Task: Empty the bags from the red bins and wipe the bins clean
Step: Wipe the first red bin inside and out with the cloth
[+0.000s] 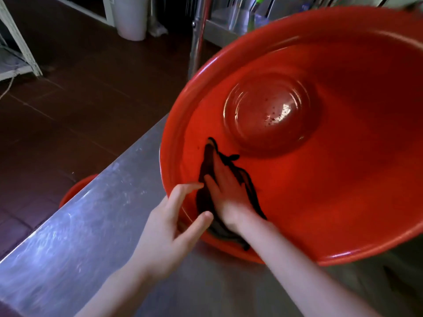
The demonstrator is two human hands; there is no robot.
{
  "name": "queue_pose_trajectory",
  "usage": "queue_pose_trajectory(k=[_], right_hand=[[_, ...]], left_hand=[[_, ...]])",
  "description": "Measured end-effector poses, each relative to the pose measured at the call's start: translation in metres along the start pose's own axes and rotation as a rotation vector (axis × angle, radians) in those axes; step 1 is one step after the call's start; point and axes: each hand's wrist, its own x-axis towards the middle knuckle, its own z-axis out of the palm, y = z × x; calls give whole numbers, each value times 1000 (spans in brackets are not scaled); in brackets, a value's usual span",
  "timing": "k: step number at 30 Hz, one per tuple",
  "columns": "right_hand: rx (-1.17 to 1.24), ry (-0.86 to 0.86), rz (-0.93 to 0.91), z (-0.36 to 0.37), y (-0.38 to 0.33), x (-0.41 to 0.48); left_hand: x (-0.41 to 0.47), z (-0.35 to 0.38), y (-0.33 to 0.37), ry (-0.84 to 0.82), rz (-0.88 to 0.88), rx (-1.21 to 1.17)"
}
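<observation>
A big red bin [343, 179] lies tilted on the steel counter, its mouth facing me and its round bottom in view. My right hand [226, 193] is inside it, fingers straight, pressing a dark cloth [206, 170] flat against the lower left inner wall. My left hand [174, 223] is at the bin's near left rim, thumb and fingers spread on either side of the edge, steadying it. Small dark specks dot the bin's bottom [272, 115].
The steel counter [91, 225] runs from lower left under the bin. A second red bin [75, 191] peeks out on the floor beyond the counter edge. A white bucket [131, 17] and a metal post [198, 35] stand on the dark tiled floor.
</observation>
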Motion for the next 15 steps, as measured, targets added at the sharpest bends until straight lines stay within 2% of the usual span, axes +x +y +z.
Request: queue_pose_trajectory(k=[2,5,7,12,15], right_hand=[[-72,-38,-17,4,-1,-24],[-308,-56,97,9,13,-16],[-382,-64,206,6,23,16],[-342,-87,447,-15,51,90],[-337,-72,485,-18,52,96]], left_hand=[[-12,9,-5,1,-54,-60],[-23,25,-22,39,-202,-211],[-23,36,-32,56,-293,-345],[-12,54,-39,34,-336,-441],[-4,57,-42,30,-335,-465]])
